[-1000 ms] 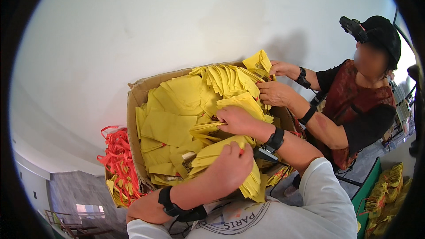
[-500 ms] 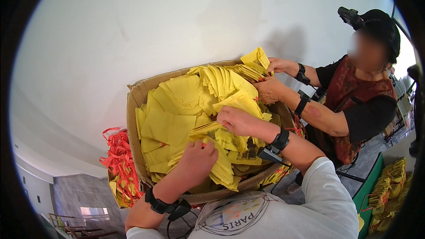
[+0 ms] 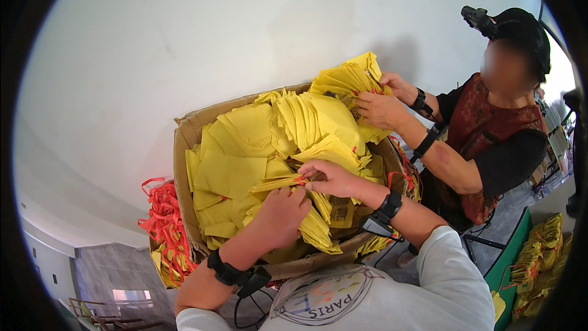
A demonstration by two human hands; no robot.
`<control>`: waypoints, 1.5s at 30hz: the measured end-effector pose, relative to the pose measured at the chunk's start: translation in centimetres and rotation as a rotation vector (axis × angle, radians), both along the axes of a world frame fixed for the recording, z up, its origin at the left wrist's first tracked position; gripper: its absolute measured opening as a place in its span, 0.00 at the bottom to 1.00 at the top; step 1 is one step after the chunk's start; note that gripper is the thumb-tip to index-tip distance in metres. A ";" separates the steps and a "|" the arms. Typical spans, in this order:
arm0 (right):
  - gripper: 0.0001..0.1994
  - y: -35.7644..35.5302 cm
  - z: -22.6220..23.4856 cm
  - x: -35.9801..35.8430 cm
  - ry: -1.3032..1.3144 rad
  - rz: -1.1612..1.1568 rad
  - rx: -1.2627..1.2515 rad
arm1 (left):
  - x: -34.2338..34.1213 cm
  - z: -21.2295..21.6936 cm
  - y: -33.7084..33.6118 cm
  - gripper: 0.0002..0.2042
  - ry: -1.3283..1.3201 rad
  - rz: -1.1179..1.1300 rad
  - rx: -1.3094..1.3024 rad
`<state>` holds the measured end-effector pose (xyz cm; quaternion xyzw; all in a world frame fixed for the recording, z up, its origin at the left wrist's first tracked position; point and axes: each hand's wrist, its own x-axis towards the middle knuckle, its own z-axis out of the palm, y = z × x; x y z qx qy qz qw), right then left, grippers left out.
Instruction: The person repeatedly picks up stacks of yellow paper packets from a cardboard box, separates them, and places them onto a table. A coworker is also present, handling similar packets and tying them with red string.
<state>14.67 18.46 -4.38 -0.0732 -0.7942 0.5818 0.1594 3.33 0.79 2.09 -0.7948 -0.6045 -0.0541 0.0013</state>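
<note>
A big cardboard box [image 3: 179, 165] in front of me is heaped with yellow sheets [image 3: 236, 175], many fanned in bundles with bits of red at their ends. Over its near half, my left hand [image 3: 282, 216] is closed on a bundle of yellow sheets [image 3: 278, 182]. The thumb and fingers of my right hand [image 3: 334, 180] pinch the same bundle at its red tie, just beside the left fingertips. More yellow sheets [image 3: 318, 227] hang fanned below my hands. My fingers partly hide the tie.
Across the box's right corner, a co-worker's hands [image 3: 381, 109] hold a large fanned yellow bundle [image 3: 346, 76]. Red ribbons [image 3: 164, 208] pile up left of the box. Green-edged container [image 3: 511, 263] with yellow bundles stands at lower right. A white wall [image 3: 184, 37] rises behind.
My hands have come together at the bundle's red tie, the left moving slightly up and right. The co-worker's bundle has been lifted and fanned wider.
</note>
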 end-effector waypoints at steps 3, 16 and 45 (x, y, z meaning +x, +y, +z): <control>0.17 0.2 -0.4 0.7 -0.039 -0.003 0.060 | -0.1 0.2 0.4 0.28 -0.047 0.079 -0.117; 0.23 -1.6 -1.8 2.0 0.080 0.020 -0.414 | -1.0 -2.1 1.8 0.48 0.117 0.157 -0.048; 0.27 -1.8 0.7 3.5 0.052 -0.054 -0.748 | -6.8 0.9 -4.2 0.20 -1.587 0.596 0.060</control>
